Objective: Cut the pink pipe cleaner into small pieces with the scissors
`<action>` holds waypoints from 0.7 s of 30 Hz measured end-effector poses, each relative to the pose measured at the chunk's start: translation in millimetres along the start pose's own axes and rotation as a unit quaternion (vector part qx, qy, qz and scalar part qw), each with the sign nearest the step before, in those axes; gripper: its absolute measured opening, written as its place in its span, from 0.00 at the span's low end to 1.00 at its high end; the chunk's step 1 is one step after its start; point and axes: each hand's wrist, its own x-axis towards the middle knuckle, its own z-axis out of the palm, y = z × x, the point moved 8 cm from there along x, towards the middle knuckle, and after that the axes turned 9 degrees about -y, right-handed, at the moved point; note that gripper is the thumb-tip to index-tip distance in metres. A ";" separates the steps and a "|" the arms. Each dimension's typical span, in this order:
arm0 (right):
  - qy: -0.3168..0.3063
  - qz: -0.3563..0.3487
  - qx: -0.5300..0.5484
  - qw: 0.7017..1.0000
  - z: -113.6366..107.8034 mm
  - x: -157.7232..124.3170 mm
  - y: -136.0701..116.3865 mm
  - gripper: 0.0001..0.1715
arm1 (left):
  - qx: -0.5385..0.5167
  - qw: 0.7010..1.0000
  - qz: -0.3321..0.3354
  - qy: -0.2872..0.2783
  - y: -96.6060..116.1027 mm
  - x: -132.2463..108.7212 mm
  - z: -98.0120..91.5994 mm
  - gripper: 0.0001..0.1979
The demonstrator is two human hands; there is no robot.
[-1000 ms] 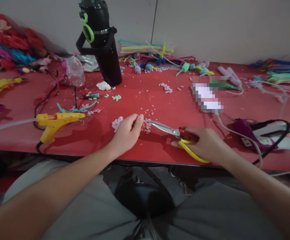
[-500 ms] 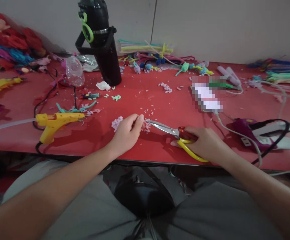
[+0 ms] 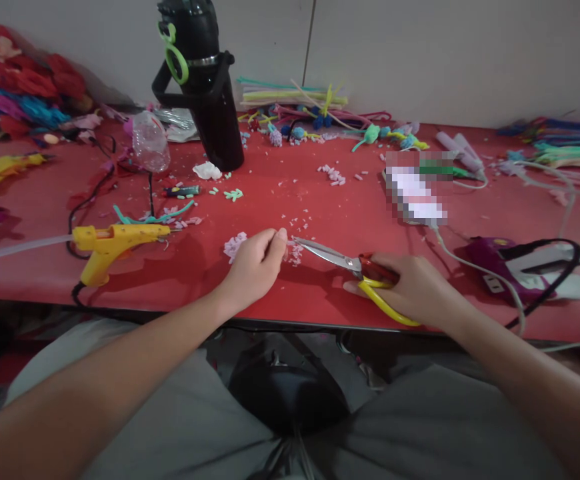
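My left hand (image 3: pixel 257 263) is closed in a pinch just above the red tabletop. A short pale pink strand, mostly hidden, shows at its fingertips. Scissors (image 3: pixel 337 259) with red and yellow handles are gripped in my right hand (image 3: pixel 415 283). Their blade tips point left and reach close to the pinched fingertips; whether they touch the strand I cannot tell. Beside my left hand lies a pile of lilac fuzzy bits (image 3: pixel 235 247), partly covered by the hand. More cut lilac bits (image 3: pixel 296 253) are scattered under the scissor tips.
At left lies a yellow glue gun (image 3: pixel 120 243) with a glue stick in it. A black bottle (image 3: pixel 215 113) stands behind. Pipe cleaners (image 3: pixel 290 99) rest along the wall. A purple device (image 3: pixel 495 267) with cords sits at right; the table's front edge is close.
The whole view has shifted very slightly. My right hand and the scissors sit a touch further right; my left hand keeps its pinch in nearly the same place.
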 end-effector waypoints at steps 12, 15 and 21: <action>-0.006 0.019 -0.021 1.000 1.6 3.9 4.1 0.36 | 0.000 1.000 -0.007 -0.002 3.9 -0.7 0.4 0.21; 0.000 0.017 -0.027 0.999 1.5 5.0 5.1 0.36 | 0.003 1.000 -0.007 -0.001 3.8 -0.6 -0.1 0.21; 0.004 0.008 -0.001 1.000 1.1 1.4 3.4 0.35 | 0.004 1.000 0.000 0.009 2.6 0.3 -0.7 0.21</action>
